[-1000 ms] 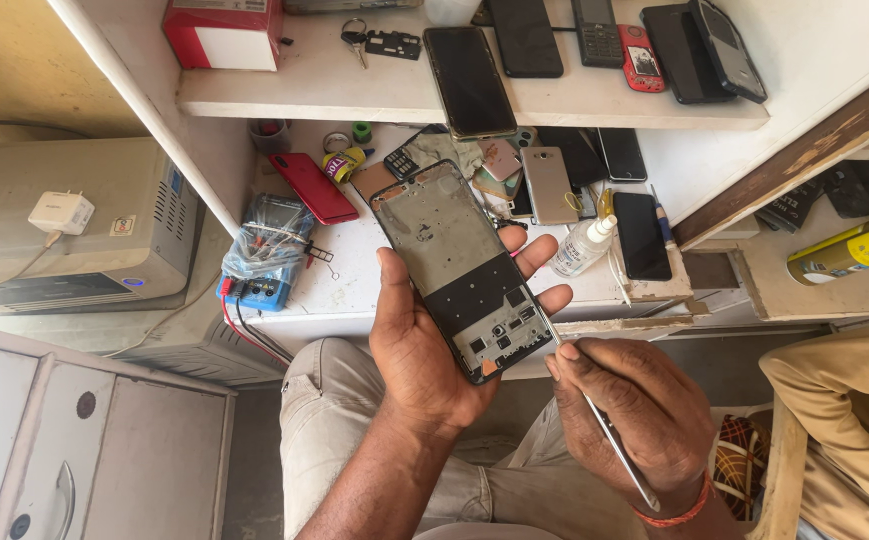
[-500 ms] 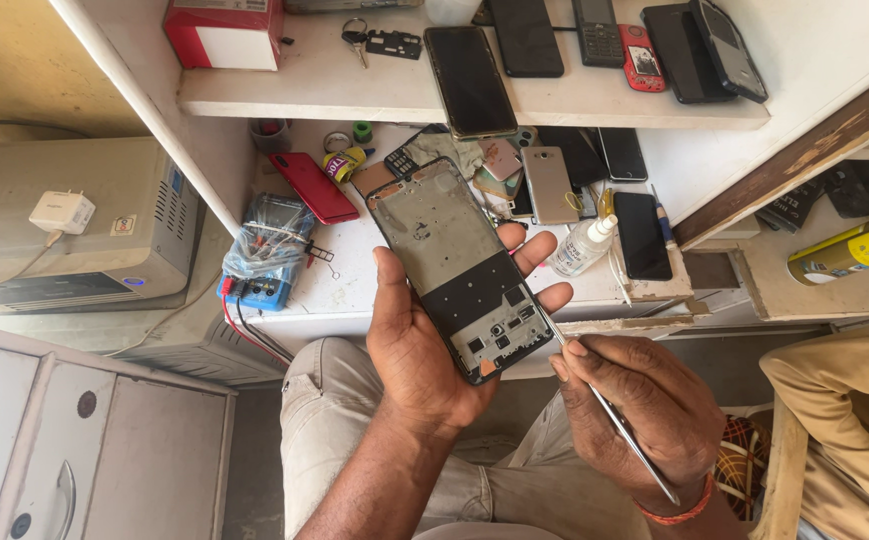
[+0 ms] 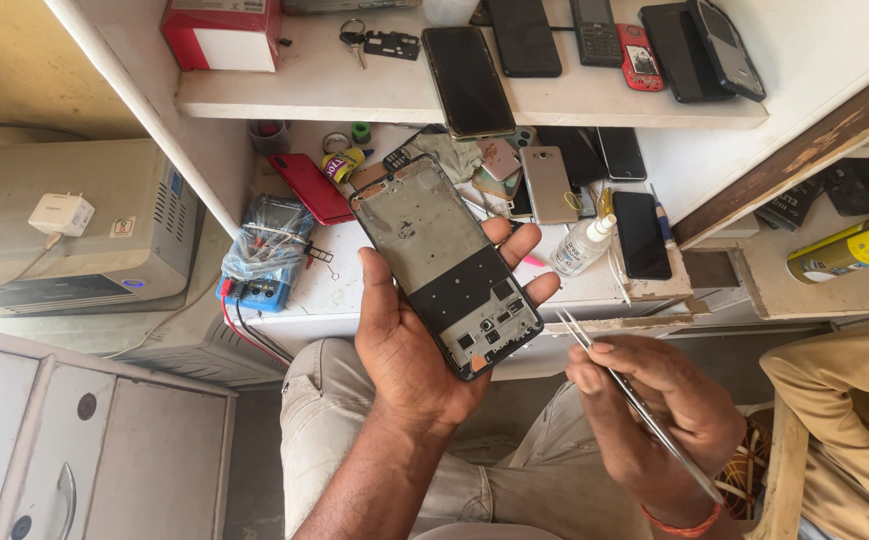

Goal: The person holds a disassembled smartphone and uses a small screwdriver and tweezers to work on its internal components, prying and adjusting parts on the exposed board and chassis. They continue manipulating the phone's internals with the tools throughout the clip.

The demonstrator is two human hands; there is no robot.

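Head view: near to far
Right hand (image 3: pixel 660 415): fingers pinched on thin tweezers (image 3: pixel 635 400), tips just beside the frame.
Left hand (image 3: pixel 420 345): palm up, fingers cradling opened phone frame (image 3: pixel 445 265).
Bench (image 3: pixel 355 295): spray bottle (image 3: pixel 583 245), phones, possibly spare parts.

Red box with white label (image 3: pixel 223 30) on upper shelf, dark phone screens (image 3: pixel 468 80) alongside, yellow can (image 3: pixel 855 245) right

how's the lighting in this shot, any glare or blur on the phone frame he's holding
Head view: bright daylight, strongest on the white wall at upper right; the phone frame in the left hand is sharp, evenly lit and free of glare; the tweezers in the right hand show a thin glint; edges bend slightly from the wide lens.
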